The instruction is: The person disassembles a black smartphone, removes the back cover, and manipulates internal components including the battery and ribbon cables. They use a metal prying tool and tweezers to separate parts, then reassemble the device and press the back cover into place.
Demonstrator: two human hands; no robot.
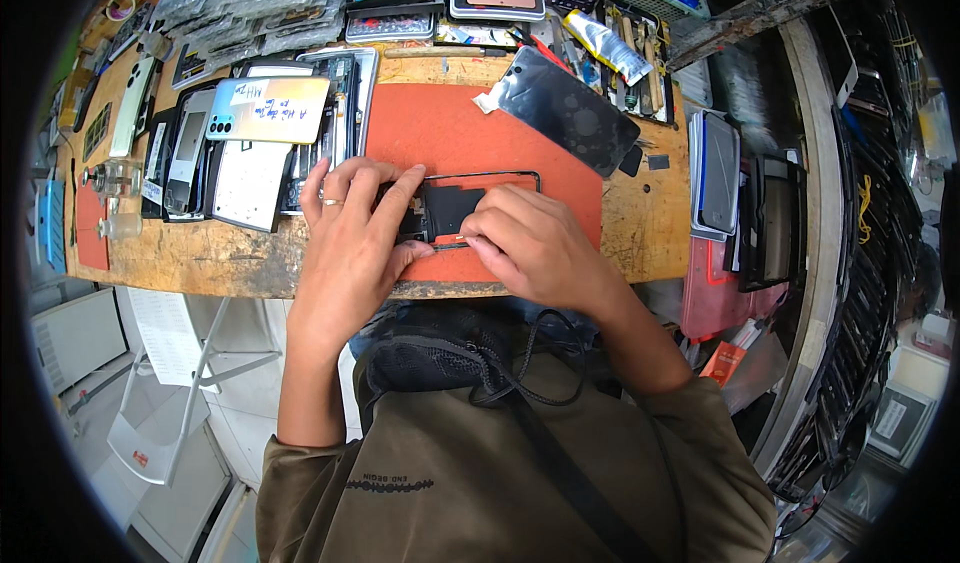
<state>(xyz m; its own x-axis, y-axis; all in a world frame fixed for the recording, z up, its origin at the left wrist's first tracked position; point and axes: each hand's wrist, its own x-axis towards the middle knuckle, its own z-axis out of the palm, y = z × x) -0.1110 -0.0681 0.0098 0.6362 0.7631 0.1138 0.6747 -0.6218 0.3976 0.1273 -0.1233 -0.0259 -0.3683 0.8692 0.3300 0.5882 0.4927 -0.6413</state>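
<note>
A dark phone frame [455, 206] with black inner parts lies horizontally on an orange mat [420, 123]. My left hand [355, 233] grips its left end, a ring on one finger, the fingers curved over the frame and the thumb at its lower edge. My right hand [525, 243] is pinched at the lower edge near the middle of the frame; what is between those fingertips, if anything, is too small to make out. A dark phone panel [565, 108] with a torn white tab lies at the upper right of the mat.
Phone stacks [265, 113] sit left of the mat, beside small glass bottles [120, 178]. Bagged parts [250, 18] fill the back left. A tool tray [645, 48] with a silver tube [605, 43] sits behind. A metal post [750, 18] and stacked devices [715, 183] stand right.
</note>
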